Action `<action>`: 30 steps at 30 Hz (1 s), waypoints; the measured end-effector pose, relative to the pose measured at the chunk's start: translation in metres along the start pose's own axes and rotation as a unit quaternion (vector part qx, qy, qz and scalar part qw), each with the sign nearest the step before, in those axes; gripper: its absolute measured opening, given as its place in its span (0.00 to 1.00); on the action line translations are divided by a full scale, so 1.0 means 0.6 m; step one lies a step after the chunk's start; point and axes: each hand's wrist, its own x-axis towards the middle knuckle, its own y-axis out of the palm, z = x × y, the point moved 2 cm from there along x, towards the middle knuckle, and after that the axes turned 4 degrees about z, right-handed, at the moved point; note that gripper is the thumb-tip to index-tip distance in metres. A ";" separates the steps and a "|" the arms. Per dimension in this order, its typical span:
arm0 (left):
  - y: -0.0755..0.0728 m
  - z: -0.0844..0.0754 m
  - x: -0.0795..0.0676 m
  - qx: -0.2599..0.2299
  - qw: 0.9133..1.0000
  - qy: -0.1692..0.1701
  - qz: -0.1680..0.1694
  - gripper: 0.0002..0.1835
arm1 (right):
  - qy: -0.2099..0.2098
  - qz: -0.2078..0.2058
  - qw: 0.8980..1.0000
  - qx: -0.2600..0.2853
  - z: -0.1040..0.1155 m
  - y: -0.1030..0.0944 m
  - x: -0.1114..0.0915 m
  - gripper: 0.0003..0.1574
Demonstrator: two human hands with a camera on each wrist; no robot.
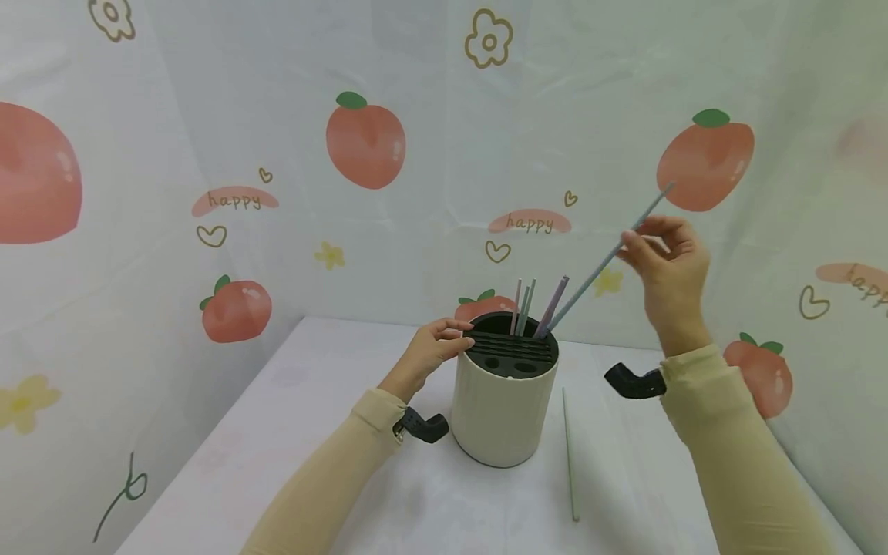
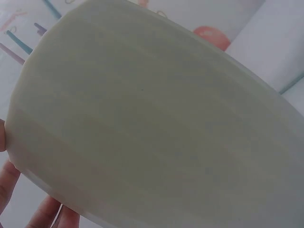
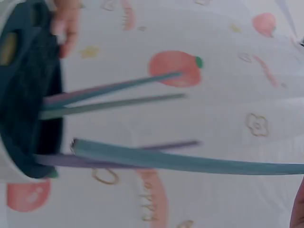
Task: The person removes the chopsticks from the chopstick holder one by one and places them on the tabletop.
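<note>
A cream cylindrical utensil holder [image 1: 505,416] with a black slotted insert [image 1: 509,351] stands upright on the table. My left hand [image 1: 435,351] grips its left rim, thumb and fingertips at the edge; in the left wrist view the holder wall [image 2: 152,114] hides part of the fingers [image 2: 45,213]. Above and right of it, my right hand [image 1: 669,258] pinches a long blue straw [image 1: 600,268] that slants down toward the opening. In the right wrist view the straw's lower end [image 3: 83,146] overlaps a purple straw [image 3: 180,145]. Several thinner straws [image 1: 523,308] stand in the holder.
A thin green straw [image 1: 570,455] lies on the white tabletop [image 1: 347,370] right of the holder. Behind the table hangs a pale cloth [image 1: 430,231] printed with peaches and flowers. Black wrist mounts [image 1: 425,425] stick out from both sleeves.
</note>
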 end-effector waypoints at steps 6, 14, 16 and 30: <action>0.000 -0.001 0.001 0.001 1.000 0.001 -0.002 0.16 | 0.035 -0.052 0.998 0.018 0.038 -0.039 0.019 0.15; 0.002 0.002 0.000 0.000 1.000 0.000 -0.006 0.15 | 0.188 -0.004 0.978 -0.088 -0.063 -0.151 -0.058 0.13; 0.003 0.001 -0.001 0.001 1.000 -0.002 -0.005 0.15 | 0.228 0.005 0.964 -0.135 -0.091 -0.179 -0.084 0.13; 0.003 -0.002 -0.004 -0.001 1.000 -0.007 -0.006 0.15 | 0.431 0.099 0.827 -0.347 -0.212 -0.261 -0.206 0.31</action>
